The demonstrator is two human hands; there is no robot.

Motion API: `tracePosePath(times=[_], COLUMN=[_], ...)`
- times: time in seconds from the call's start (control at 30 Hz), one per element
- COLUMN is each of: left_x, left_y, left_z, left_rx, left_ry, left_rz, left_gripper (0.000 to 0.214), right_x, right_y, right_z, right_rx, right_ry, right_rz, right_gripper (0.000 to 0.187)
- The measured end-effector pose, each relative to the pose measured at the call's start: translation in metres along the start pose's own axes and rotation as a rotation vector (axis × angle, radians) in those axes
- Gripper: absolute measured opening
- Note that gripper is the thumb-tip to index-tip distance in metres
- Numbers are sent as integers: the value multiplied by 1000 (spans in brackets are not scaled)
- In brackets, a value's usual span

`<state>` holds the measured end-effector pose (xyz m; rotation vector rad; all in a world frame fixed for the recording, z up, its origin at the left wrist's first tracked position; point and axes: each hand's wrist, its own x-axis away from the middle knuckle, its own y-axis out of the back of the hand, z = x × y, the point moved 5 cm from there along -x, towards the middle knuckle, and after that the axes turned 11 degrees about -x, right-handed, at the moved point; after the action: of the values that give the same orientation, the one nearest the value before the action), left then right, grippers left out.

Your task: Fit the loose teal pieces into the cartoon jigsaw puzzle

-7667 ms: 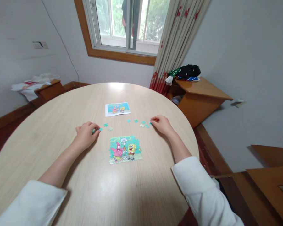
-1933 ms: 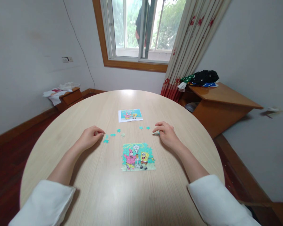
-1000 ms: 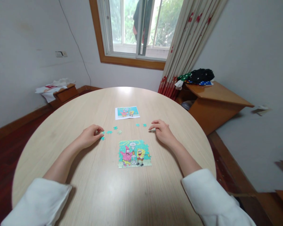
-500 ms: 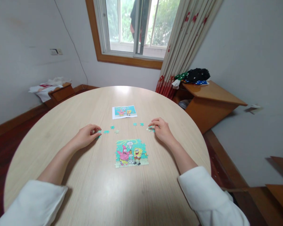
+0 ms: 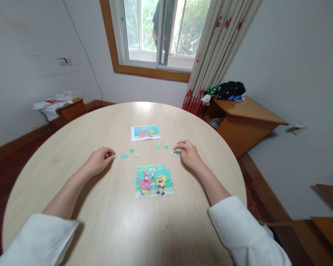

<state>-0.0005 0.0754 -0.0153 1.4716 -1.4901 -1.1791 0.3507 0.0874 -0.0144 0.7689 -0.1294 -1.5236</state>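
A nearly assembled cartoon jigsaw puzzle [image 5: 153,180] lies on the round wooden table [image 5: 122,229] in front of me. My left hand [image 5: 98,161] rests to its upper left, fingers curled and pinched on a teal puzzle piece [image 5: 113,157]. My right hand [image 5: 189,153] rests to the puzzle's upper right, fingers closed over a small cluster of teal pieces [image 5: 175,152]. Several loose teal pieces [image 5: 131,151] lie in a row between my hands. A printed reference picture [image 5: 145,132] lies farther back.
A wooden side cabinet [image 5: 244,116] with dark clothes [image 5: 229,89] on top stands at the right beside a curtain [image 5: 213,48]. A low wooden stand with papers [image 5: 58,105] sits at the left wall. A person [image 5: 158,22] stands outside the window.
The camera view has shifted slightly. Both hands stay near the loose pieces; my right hand has closed down onto the pieces at the right end of the row.
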Motion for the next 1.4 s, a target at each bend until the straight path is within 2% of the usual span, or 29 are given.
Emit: tracePosePath(times=[0.27,0.5,0.83,0.97,1.17,1.27,1.4], left_x=[5,4,3,3,1,1,1], left_y=[7,3,-9,-10,-7,-7,-5], left_z=[-7,-13,-9,-7,-6,-6,-7], left_rx=[-46,-117,-75,-67,-95,-111,-114], left_ry=[100,-5,-189,-187,-120,-111,-105], left_rz=[9,24,6,-20,4,10,-2], left_gripper=[33,21,19,23,24,23,26], right_x=[0,0,0,0,0,3,13], right_y=[-1,-2,-5,-5,-4,-5,-14], right_z=[1,0,-6,-6,-4,5,25], right_rx=[-37,-40,-16,-10,-39,-128,-255], right_ry=[14,-8,21,12,18,23,29], right_rz=[3,10,23,38,17,110,408], right_gripper=[39,38,39,39,38,35,32])
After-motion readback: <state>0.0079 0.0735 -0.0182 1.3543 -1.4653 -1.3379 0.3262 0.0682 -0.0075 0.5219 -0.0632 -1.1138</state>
